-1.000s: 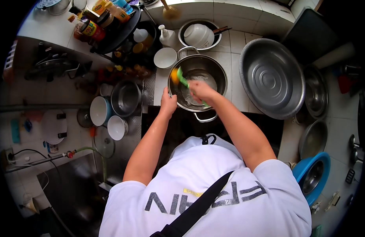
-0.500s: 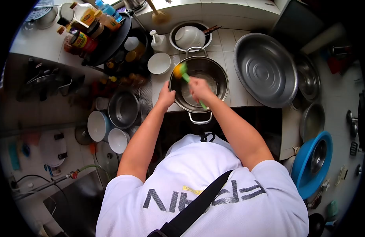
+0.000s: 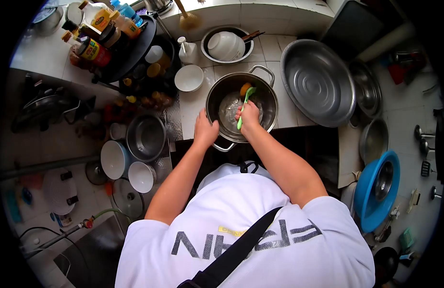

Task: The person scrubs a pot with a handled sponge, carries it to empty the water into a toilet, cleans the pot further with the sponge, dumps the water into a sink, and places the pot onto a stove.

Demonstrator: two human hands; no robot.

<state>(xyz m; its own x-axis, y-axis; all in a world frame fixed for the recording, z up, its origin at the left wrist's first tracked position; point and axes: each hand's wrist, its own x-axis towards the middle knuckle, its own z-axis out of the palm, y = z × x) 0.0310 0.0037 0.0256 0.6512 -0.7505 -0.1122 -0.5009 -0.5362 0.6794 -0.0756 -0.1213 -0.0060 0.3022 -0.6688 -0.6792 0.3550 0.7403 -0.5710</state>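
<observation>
A deep stainless steel pot with two loop handles stands in front of me on the white tiled counter. My left hand holds its left rim, with the thumb at the edge and the fingers along the outer wall. Inside the pot, my right hand is closed around the green handle of a scrubbing brush. The brush's orange head is against the far inner wall. Some clear liquid seems to lie on the pot's bottom.
Behind the pot are a metal basin holding white bowls and chopsticks, a pump bottle and a white bowl. A large metal basin is on the right. Sauce bottles crowd the left; a blue tub is lower right.
The pot has turned clockwise, its far handle shifting right and its near handle left. The brush head has moved from the left rim to the far inner wall. My left hand has slid slightly nearer.
</observation>
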